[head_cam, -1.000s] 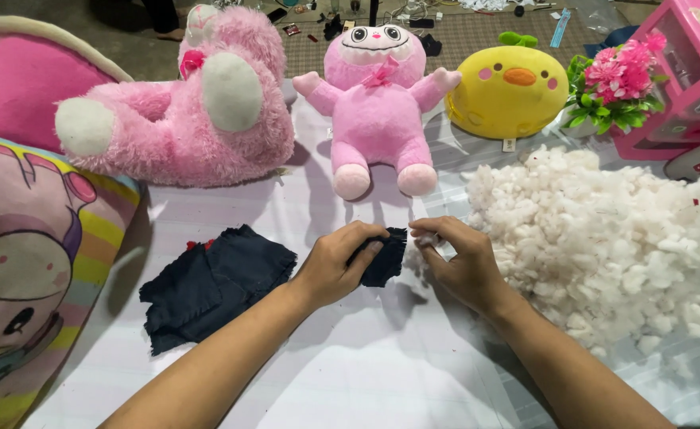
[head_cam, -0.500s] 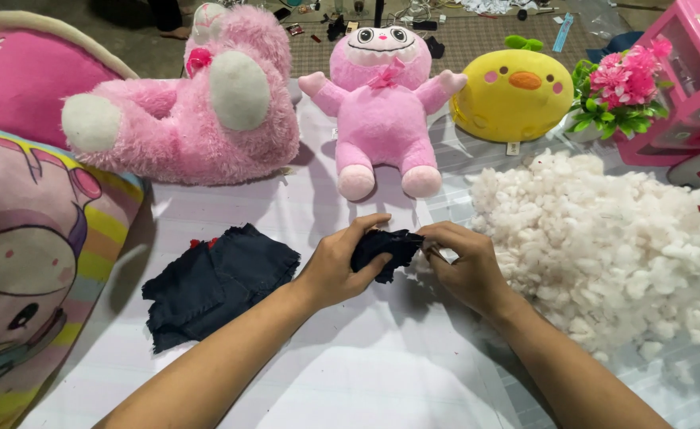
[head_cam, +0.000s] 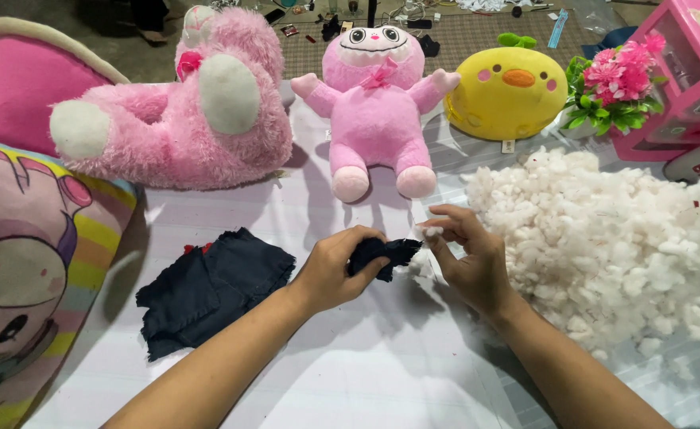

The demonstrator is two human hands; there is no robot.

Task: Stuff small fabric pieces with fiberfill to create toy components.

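1. The left hand point(head_cam: 335, 268) is closed around a small dark fabric piece point(head_cam: 381, 253), gripping it near the middle of the white tabletop point(head_cam: 381, 373). The free end of the fabric pokes out to the right, toward the other hand.

2. The right hand point(head_cam: 469, 258) sits just right of the fabric with its fingers curled narrow, pinching a small tuft of white stuffing point(head_cam: 429, 232) at the fingertips. Whether the fabric's mouth is open I cannot tell; the fold hides it.

3. For the step in hand, which looks like feeding stuffing into the dark piece, the left hand should keep its grip firm but not crushing (a squeezed pouch leaves no room inside), with the open end turned toward the right hand.

4. Small pinches look wiser than big wads: the fabric piece is little, and a large clump would likely bunch at the entrance.

5. The pile of white stuffing point(head_cam: 604, 238) lies on the right, just beside the right hand, so refills need only a short reach.

6. A second dark fabric piece point(head_cam: 211, 290) lies flat to the left of the left forearm, apart from the work.

7. At the far edge sit a fluffy pink plush point(head_cam: 175, 119), a pink doll-like plush point(head_cam: 378, 95) and a yellow round plush point(head_cam: 509, 91), all well apart from the hands.
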